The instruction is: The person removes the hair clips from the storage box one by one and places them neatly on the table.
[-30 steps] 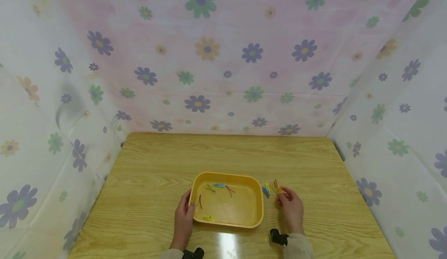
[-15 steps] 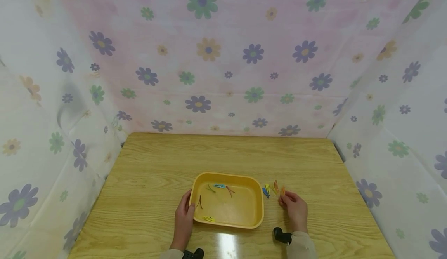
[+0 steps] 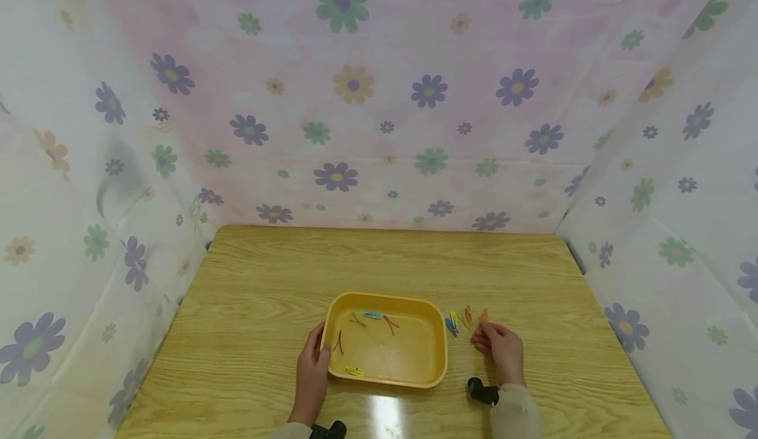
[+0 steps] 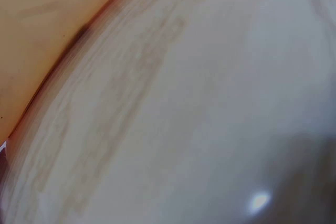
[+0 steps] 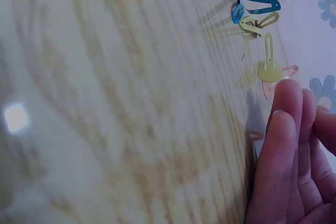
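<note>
My left hand grips the left rim of a yellow plastic tray. Scattered in the tray are snap hair clips: a light blue clip, a yellow clip and thin V-shaped bent-open ones. Just right of the tray, several more hair clips lie together, among them a blue clip and a yellow clip. My right hand has its fingertips at the near end of an orange hair clip. Its fingers look nearly straight in the right wrist view, partly covering that clip.
The wooden table stretches around the tray, ending at a flowered cloth backdrop behind and at both sides. Black cameras sit on the wrists, one visible beside the right sleeve. The left wrist view shows mostly tabletop and the tray's outer wall.
My right hand took the orange clip rightward, away from the other clips beside the tray. That clip now points away from the fingertips. The left hand and tray stayed put.
</note>
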A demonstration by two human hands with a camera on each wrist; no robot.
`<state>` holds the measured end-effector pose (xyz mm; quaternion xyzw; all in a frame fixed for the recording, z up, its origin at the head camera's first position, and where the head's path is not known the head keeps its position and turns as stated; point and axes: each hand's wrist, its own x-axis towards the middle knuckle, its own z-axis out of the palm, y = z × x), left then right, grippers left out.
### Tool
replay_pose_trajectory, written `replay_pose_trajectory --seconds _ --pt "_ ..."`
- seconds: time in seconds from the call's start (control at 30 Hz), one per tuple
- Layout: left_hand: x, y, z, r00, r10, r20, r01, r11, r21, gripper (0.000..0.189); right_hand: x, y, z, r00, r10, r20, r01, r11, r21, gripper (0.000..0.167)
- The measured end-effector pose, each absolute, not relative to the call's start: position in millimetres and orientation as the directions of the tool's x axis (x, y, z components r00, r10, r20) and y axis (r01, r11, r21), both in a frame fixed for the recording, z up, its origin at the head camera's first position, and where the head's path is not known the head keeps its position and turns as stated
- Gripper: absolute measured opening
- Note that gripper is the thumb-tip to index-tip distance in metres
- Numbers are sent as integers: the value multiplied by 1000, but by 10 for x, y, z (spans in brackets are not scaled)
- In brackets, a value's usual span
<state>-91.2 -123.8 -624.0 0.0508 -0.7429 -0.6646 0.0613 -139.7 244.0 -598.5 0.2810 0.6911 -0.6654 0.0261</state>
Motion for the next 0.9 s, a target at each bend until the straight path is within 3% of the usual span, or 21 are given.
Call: replay_pose_trajectory --seconds 0.3,0.67,0.9 --pt "-917 -1236 -6240 -985 -172 16 -2 103 995 41 -1431 2492 -6033 -817 340 -466 463 -95 -881 40" --pt "-875 -1227 -6040 -989 -150 -16 -26 64 998 41 -1496 2543 -6080 -826 287 -485 497 -35 -867 38" --pt "-854 -1204 -5930 -988 -156 -20 -35 91 995 41 -1535 2641 -6062 -848 168 -503 510 -5 -860 40"
